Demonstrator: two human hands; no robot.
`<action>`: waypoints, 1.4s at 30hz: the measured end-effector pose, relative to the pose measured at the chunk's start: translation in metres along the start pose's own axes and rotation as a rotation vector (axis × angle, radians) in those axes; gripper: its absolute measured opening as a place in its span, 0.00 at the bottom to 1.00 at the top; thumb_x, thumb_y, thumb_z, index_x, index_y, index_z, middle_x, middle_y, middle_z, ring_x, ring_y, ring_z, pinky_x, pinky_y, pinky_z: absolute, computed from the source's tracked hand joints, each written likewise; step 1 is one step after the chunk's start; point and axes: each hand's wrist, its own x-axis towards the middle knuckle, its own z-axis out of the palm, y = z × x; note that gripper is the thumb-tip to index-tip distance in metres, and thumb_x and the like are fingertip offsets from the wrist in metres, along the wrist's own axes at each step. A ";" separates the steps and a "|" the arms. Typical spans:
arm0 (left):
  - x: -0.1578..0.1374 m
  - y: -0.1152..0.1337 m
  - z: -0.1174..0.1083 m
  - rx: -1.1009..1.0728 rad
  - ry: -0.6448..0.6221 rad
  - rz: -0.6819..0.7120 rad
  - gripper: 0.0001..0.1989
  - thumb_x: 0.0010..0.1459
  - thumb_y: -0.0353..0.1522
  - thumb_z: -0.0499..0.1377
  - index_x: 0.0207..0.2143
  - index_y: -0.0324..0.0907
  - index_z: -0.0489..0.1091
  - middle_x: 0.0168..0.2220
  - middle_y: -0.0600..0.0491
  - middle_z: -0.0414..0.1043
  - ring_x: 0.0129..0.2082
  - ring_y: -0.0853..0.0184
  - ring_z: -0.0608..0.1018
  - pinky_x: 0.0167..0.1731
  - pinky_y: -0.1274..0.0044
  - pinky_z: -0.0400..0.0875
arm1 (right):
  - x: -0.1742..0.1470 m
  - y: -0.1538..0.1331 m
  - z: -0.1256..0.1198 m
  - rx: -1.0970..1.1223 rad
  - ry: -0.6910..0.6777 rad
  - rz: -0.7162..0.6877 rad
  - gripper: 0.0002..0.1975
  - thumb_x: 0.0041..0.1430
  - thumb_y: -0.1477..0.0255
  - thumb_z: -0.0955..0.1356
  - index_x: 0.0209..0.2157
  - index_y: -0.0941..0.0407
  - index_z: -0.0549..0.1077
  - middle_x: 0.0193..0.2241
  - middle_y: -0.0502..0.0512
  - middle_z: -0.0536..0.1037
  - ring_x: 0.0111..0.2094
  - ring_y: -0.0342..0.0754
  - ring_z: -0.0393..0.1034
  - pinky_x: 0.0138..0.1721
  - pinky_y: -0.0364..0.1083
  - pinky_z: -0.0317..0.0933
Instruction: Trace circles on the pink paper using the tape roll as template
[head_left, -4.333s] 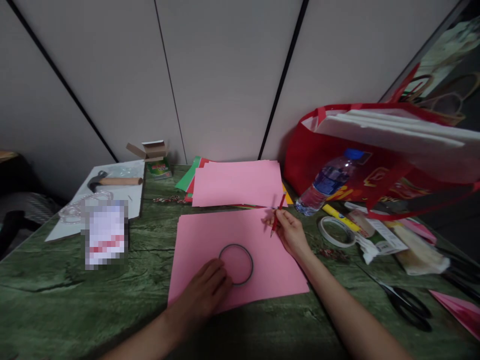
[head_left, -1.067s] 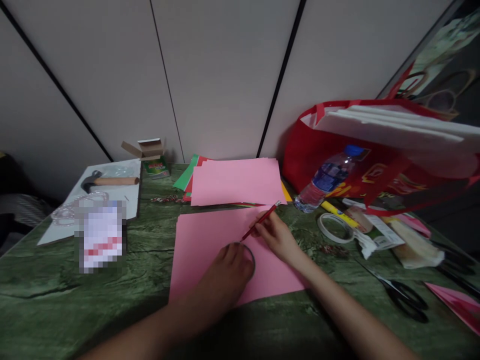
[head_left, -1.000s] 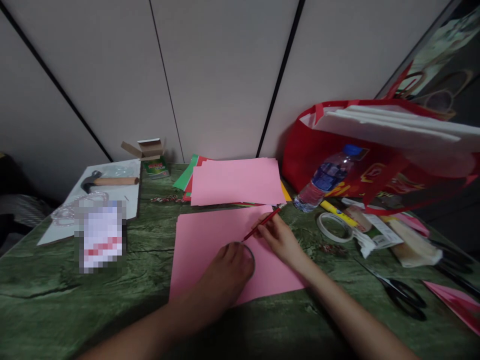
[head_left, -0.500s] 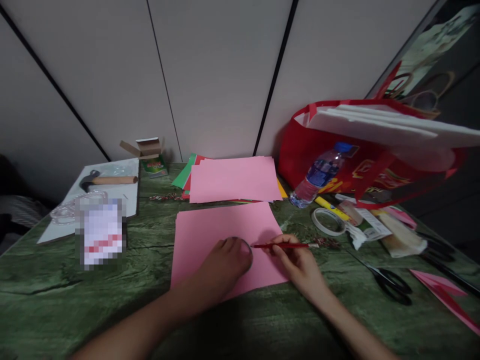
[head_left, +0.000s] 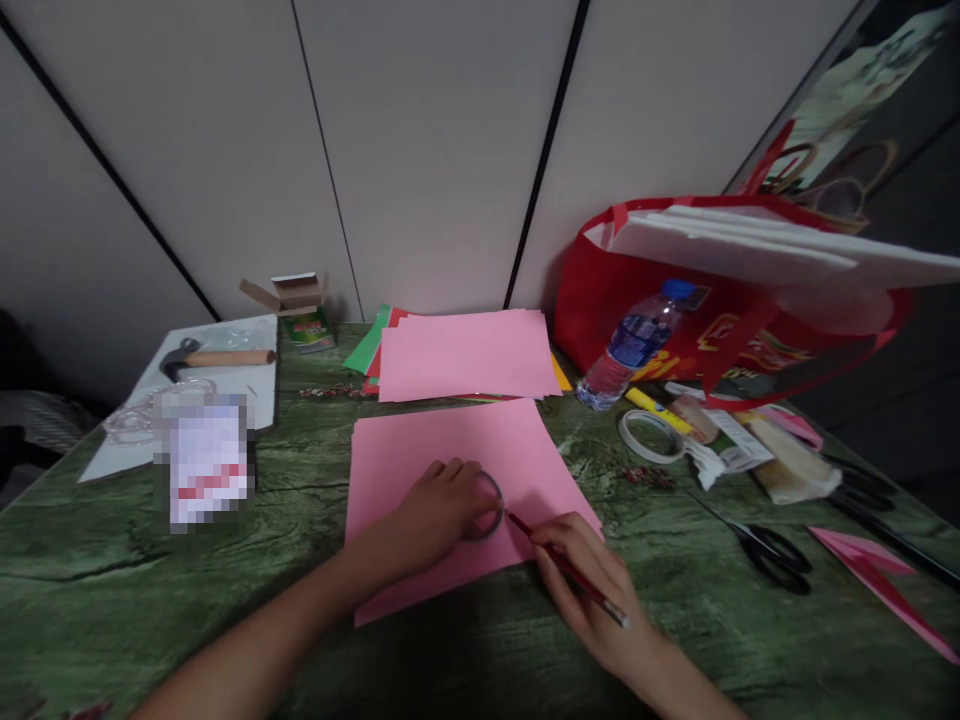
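Observation:
A pink paper sheet [head_left: 465,440] lies on the green table [head_left: 135,590] in front of me. On it rests a thin dark ring [head_left: 496,497], pressed flat under my left hand [head_left: 439,505], whose fingers cover most of it. My right hand [head_left: 592,590] grips a red pencil [head_left: 559,563] with its tip touching the paper at the ring's right outer edge.
A stack of pink and coloured sheets [head_left: 465,352] lies behind. To the right are a red bag [head_left: 637,290], a water bottle [head_left: 630,345], a tape roll [head_left: 649,437], a yellow marker [head_left: 652,408] and black scissors [head_left: 772,550]. A hammer [head_left: 214,358] on a white board sits at the left.
My left hand slid onto the ring and covers it. My right hand carried the pencil from the ring's far side round its right edge toward me.

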 end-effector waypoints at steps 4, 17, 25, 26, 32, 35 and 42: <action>0.000 0.000 0.000 -0.006 0.004 0.007 0.09 0.61 0.27 0.51 0.40 0.46 0.68 0.42 0.52 0.64 0.41 0.63 0.66 0.42 0.72 0.58 | -0.004 -0.004 0.002 -0.062 0.006 -0.116 0.12 0.59 0.81 0.62 0.44 0.57 0.67 0.33 0.57 0.73 0.34 0.47 0.70 0.32 0.43 0.66; 0.000 -0.003 -0.002 0.006 -0.005 0.012 0.06 0.59 0.31 0.55 0.39 0.46 0.70 0.44 0.51 0.63 0.42 0.61 0.66 0.44 0.70 0.60 | -0.003 -0.016 0.009 0.057 -0.165 -0.190 0.15 0.58 0.82 0.61 0.46 0.55 0.65 0.36 0.56 0.76 0.35 0.45 0.74 0.33 0.41 0.68; 0.000 -0.002 -0.008 -0.015 -0.017 0.011 0.06 0.58 0.29 0.56 0.38 0.46 0.70 0.45 0.50 0.63 0.44 0.61 0.66 0.46 0.69 0.60 | 0.005 -0.018 0.015 0.100 -0.263 -0.273 0.15 0.57 0.80 0.61 0.45 0.53 0.64 0.40 0.58 0.77 0.39 0.47 0.74 0.37 0.44 0.68; 0.000 -0.002 -0.007 -0.016 -0.017 0.006 0.06 0.58 0.29 0.56 0.39 0.46 0.70 0.45 0.50 0.63 0.44 0.61 0.65 0.45 0.69 0.60 | 0.004 -0.017 0.017 0.100 -0.256 -0.284 0.15 0.57 0.79 0.61 0.46 0.53 0.64 0.41 0.59 0.76 0.40 0.47 0.73 0.38 0.45 0.68; 0.001 -0.006 -0.004 -0.008 -0.051 -0.036 0.09 0.59 0.32 0.56 0.43 0.47 0.68 0.50 0.50 0.60 0.48 0.58 0.63 0.48 0.67 0.59 | 0.005 -0.014 0.025 0.113 -0.222 -0.267 0.14 0.60 0.76 0.59 0.47 0.53 0.63 0.42 0.60 0.75 0.43 0.48 0.72 0.40 0.46 0.67; 0.001 -0.008 -0.003 -0.022 -0.063 -0.049 0.11 0.60 0.34 0.55 0.45 0.48 0.68 0.52 0.49 0.59 0.50 0.57 0.62 0.49 0.65 0.59 | 0.007 -0.016 0.024 0.104 -0.209 -0.279 0.14 0.59 0.77 0.60 0.47 0.54 0.63 0.42 0.59 0.76 0.43 0.47 0.72 0.38 0.45 0.68; 0.002 -0.011 -0.002 -0.038 -0.055 -0.036 0.11 0.60 0.34 0.54 0.45 0.50 0.69 0.52 0.49 0.59 0.49 0.56 0.62 0.48 0.63 0.60 | 0.013 -0.020 0.018 -0.025 -0.268 -0.347 0.13 0.59 0.80 0.59 0.45 0.55 0.65 0.42 0.60 0.76 0.43 0.48 0.72 0.38 0.45 0.68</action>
